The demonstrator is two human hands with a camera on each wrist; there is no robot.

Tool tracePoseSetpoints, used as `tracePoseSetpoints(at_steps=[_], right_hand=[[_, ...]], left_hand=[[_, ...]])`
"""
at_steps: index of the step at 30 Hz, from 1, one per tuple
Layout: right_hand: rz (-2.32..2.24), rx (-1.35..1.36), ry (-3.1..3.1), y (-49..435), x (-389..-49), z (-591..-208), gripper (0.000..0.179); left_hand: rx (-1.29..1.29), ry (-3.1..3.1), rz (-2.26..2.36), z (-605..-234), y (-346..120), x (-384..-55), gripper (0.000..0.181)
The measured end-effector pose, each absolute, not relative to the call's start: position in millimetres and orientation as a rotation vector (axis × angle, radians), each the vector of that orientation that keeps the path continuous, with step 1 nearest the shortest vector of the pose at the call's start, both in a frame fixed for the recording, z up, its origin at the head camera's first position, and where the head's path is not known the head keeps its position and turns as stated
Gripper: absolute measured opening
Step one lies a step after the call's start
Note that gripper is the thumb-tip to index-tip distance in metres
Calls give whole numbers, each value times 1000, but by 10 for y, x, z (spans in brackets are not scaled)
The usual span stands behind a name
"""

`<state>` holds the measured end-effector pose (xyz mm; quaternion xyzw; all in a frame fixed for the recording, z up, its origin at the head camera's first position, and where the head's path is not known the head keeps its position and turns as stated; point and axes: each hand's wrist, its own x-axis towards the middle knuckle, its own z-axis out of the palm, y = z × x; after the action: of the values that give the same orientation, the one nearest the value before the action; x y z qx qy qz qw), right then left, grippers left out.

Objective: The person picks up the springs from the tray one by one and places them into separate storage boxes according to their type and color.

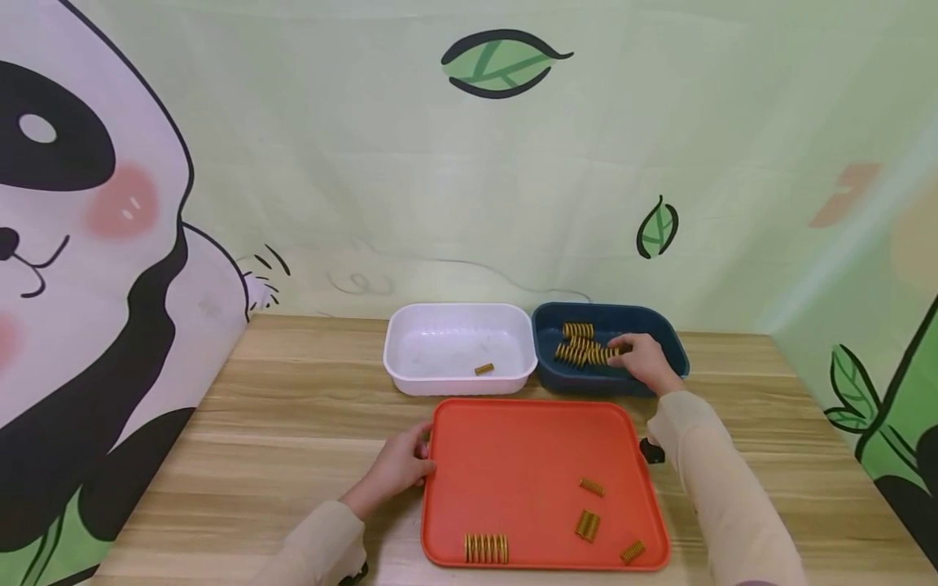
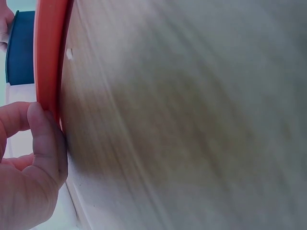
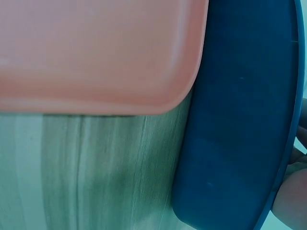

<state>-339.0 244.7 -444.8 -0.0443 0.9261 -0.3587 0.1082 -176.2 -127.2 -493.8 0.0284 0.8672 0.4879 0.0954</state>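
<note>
Right grip pinches one spring, others leftward (left grip holds tray).

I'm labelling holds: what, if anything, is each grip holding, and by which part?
The left grip holds the red tray by its left edge. Whether the right grip holds a spring cannot be told.

One white bin is standing far, left of one navy bin, and one red tray is lying near. Four springs are lying on the tray and one in the white bin; those in the navy bin are overlapping too much to count.
</note>
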Motion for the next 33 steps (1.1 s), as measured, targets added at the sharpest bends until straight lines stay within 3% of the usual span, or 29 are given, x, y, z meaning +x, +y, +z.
tracePoseSetpoints(at_steps=[25,33], right_hand=[[-1022,-166,2699,2517,-3554,-4549,32],[-960,-153,2727,2417,-3427,-4438,31]], left_hand=[[89,2586,1441,-4940,-1261,-1768,61],[81,2576,1446,-4932,-1259,-1768,61]])
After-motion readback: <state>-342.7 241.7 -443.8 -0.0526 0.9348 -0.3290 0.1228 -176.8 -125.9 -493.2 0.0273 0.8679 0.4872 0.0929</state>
